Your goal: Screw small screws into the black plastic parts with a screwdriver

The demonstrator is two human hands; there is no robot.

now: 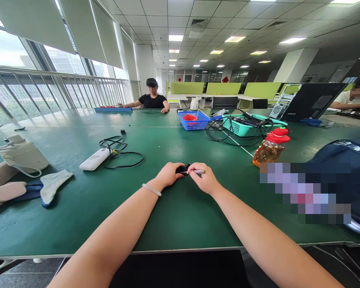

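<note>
My left hand [168,174], with a pale bangle at its wrist, is closed round a small black object [183,169] at the middle of the green table [186,224]. Fingers cover much of that object, so its kind does not show. Pinched in my right hand [206,179] is a slim pen-shaped tool [200,171] with a light shaft and a tan end. It points left, toward the black object; whether its tip touches cannot be made out. Both hands are close together, low over the tabletop.
Left of my hands lie a white power bank [96,159] and a black cable [129,164]. Farther right stand a blue basket [195,124], a teal basket [240,130] with cables, and a red-capped bottle [268,150]. A person [152,100] sits across the table.
</note>
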